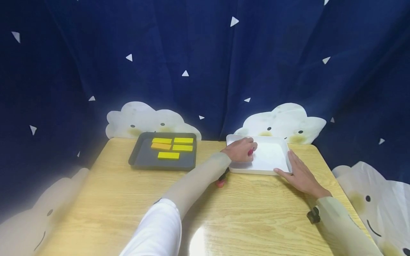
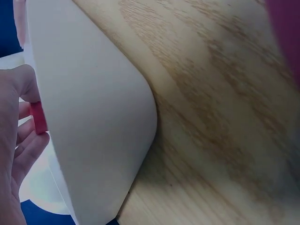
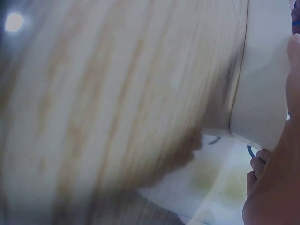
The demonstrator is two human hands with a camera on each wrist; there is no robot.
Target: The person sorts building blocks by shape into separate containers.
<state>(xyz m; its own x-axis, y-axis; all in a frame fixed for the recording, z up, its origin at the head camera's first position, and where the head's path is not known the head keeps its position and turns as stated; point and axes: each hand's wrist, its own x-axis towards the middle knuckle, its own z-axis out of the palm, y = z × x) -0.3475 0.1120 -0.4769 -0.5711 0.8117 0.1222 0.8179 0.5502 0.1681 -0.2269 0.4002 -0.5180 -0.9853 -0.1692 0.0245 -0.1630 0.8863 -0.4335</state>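
Note:
My left hand (image 1: 240, 149) reaches over the left part of a white tray (image 1: 269, 172). Its fingers pinch a small red block (image 1: 250, 152), mostly covered by the hand. The left wrist view shows the red block (image 2: 39, 118) between thumb and fingers, just past the tray's pale wall (image 2: 101, 108). My right hand (image 1: 300, 175) rests against the tray's front right corner, thumb at the front rim and extended fingers along the right side. In the right wrist view, part of the right hand (image 3: 274, 187) lies beside the tray wall (image 3: 262, 75).
A dark grey tray (image 1: 136, 156) stands at the back left of the wooden table (image 1: 243, 220). Inside lie several yellow blocks (image 1: 168, 155) and one orange block (image 1: 161, 146). A dark blue curtain (image 1: 205, 46) with white triangles and clouds hangs behind the table.

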